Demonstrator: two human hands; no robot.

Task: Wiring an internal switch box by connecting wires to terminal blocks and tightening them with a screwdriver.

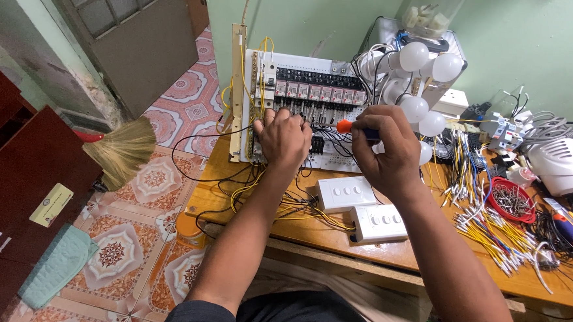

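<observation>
Left hand (pixel 282 138) rests fingers-down on the white wiring panel (pixel 302 109), closed loosely w/ nothing clearly held; right hand (pixel 385 150) is closed on an orange-handled screwdriver (pixel 357 127), tip aimed at the panel's mid terminals. Breakers and many wires look fitted, but loose yellow/black leads trail over the surface (pixel 295 236), so wiring seems partway done. Room is tight: bulbs (pixel 421 83) just right of the panel, switch boxes (pixel 362 207) near the front edge.

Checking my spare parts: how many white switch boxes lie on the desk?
2: one switch box below the right hand, another switch box nearer the desk edge. Others may hide behind arms.
</observation>
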